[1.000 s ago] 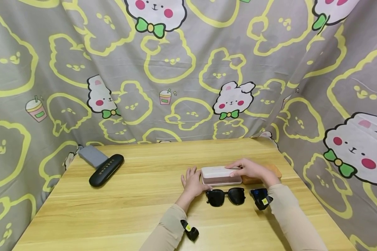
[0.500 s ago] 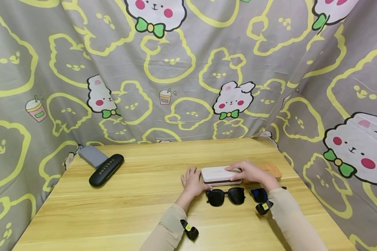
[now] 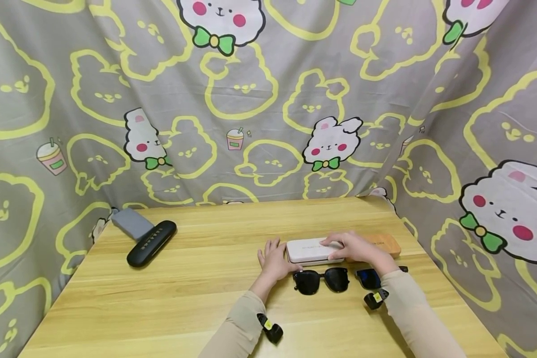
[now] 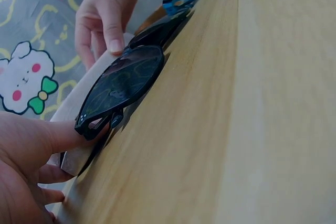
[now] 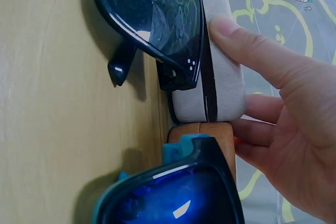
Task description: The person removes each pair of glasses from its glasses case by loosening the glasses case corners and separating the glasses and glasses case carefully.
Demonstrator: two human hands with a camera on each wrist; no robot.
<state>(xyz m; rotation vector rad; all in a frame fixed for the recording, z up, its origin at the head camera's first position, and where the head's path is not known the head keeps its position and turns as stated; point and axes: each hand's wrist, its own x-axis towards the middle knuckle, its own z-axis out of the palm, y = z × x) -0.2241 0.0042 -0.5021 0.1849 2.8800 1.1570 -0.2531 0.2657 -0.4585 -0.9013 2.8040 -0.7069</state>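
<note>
A white glasses case [image 3: 311, 251] lies on the table, its lid lowered; in the right wrist view a narrow dark line runs between lid and base. My right hand [image 3: 351, 246] holds the lid near its right end, thumb on the front and fingers behind. At the left end, my left hand [image 3: 275, 262] braces the case with spread fingers, its thumb reaching along the front. Black sunglasses [image 3: 309, 283] sit right in front of the case, lenses facing me. Blue-lensed sunglasses [image 3: 369, 279] are farther right, partly hidden by my right wrist.
An orange glasses case [image 3: 388, 244] adjoins the white one on the right, partly behind my right hand. At the back left of the wooden table [image 3: 197, 293], a black glasses case [image 3: 152, 243] lies against a grey pouch [image 3: 132, 223]. A patterned curtain [image 3: 250, 99] surrounds the table's far sides.
The white case's lid has come down under my right hand, narrowing the wide front gap to a thin line. My right hand has lowered slightly; my left hand has stayed in place.
</note>
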